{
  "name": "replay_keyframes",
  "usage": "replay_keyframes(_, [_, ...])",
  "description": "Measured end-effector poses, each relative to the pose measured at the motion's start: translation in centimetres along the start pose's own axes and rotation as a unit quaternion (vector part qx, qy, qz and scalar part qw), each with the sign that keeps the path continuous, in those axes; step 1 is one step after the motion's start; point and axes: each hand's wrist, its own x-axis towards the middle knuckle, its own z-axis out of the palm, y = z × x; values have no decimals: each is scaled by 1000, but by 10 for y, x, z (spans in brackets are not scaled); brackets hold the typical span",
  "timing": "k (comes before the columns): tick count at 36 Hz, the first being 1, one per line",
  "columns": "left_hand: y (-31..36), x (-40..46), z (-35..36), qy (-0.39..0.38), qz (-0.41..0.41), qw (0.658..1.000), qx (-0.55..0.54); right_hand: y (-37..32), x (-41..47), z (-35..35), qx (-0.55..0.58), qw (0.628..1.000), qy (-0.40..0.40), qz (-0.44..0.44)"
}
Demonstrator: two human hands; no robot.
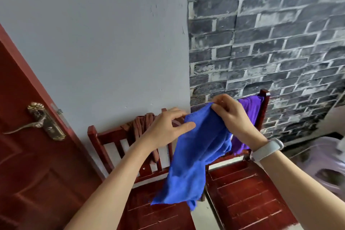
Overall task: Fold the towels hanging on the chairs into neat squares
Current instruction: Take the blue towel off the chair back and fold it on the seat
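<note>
We hold the blue towel (197, 155) in the air above the two chairs; our right hand (229, 115) pinches its top edge so it hangs free. Our left hand (166, 129), fingers loose, touches the edge beside it, probably to find a corner. The purple towel (250, 110) hangs on the right chair (248, 183), behind the blue one.

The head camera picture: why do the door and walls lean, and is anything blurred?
Head view: the wide lens bends the door and brick wall outward; light is soft and even, no glare; the pale object at the right edge is smeared, while the blue towel stays fairly sharp.
</note>
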Motion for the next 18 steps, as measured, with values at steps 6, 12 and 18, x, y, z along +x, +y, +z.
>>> replay_keyframes(6, [-13,5,29,-16,-33,994,-101,18,-21,-19,-93,990,-107,15])
replay_keyframes(12, [-42,6,57,-66,-58,995,-45,30,-29,-31,-120,988,-88,36])
replay_keyframes(18, [-49,8,69,-79,-58,992,-75,28,-34,-39,35,989,-93,110])
